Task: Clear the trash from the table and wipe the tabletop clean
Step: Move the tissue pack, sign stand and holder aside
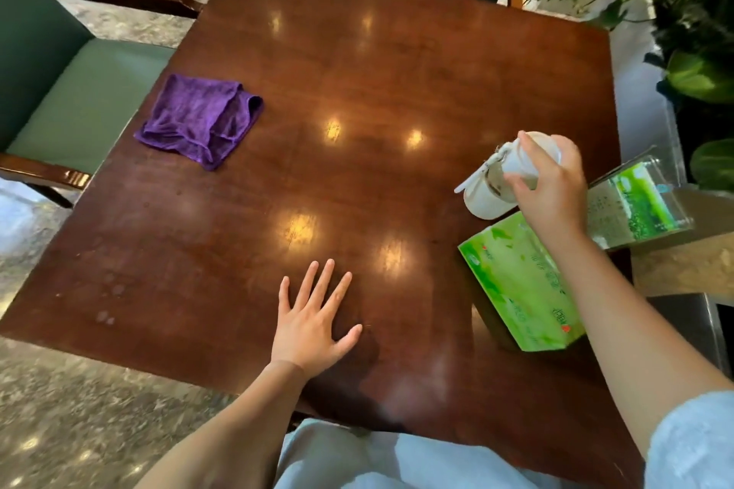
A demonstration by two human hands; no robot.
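Note:
A dark wooden table (377, 63) fills the view. My right hand (552, 187) grips a white cup (486, 198) with a straw, tilted, a little above the table's right side. Flat on the tabletop near the front edge lies my left hand (313, 318), fingers spread and holding nothing. A crumpled purple cloth (198, 119) rests on the table's left side, well away from both hands. Faint pale spots mark the wood at the front left (107, 316).
A green tissue box (520, 286) stands just below my right hand. Beside it, at the right edge, leans a clear holder with a green card (635, 202). A green chair (83, 95) sits at the left, plants (699, 52) at the right.

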